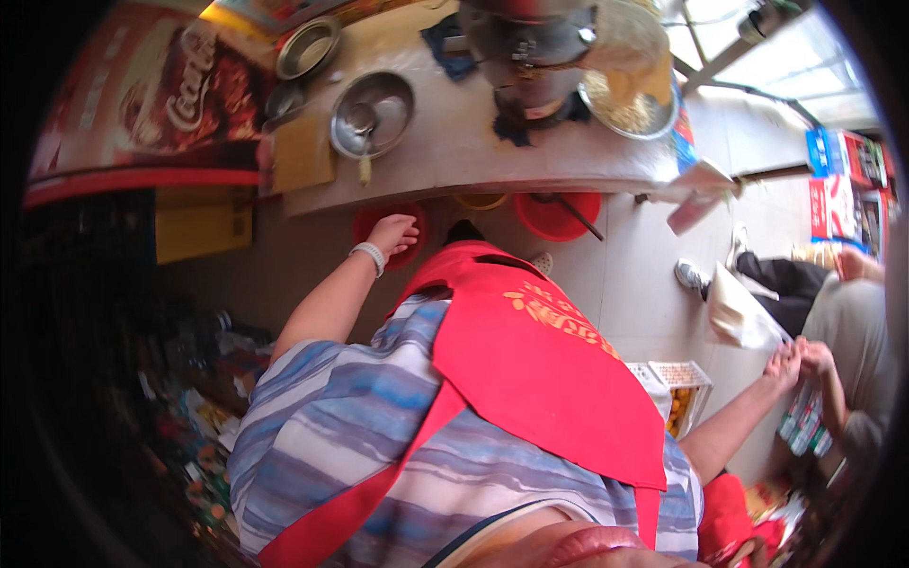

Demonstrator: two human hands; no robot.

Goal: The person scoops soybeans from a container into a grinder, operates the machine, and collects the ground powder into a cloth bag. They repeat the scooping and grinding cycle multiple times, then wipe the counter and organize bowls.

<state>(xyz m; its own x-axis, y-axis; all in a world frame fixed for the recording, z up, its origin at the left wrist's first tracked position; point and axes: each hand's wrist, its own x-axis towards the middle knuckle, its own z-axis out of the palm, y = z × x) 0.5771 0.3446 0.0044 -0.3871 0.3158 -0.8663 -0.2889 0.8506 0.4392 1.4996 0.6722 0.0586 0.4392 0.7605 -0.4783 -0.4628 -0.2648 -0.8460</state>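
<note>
My left hand, with a pale band on the wrist, hangs loosely curled over a red tub on the floor and holds nothing. Out to the right, my right hand closes at the top corner of a white bag. Another person's hand meets it there, and which hand bears the bag's weight cannot be told. On the table before me stand a steel bowl with a ladle in it, a dark machine, partly blurred, and a metal basin of pale shreds.
Under the table's edge is another red tub with a dark stick across it. A yellowish board lies at the table's left end. White crates stand to my right, near the other person's legs. Boxed goods are stacked farther right.
</note>
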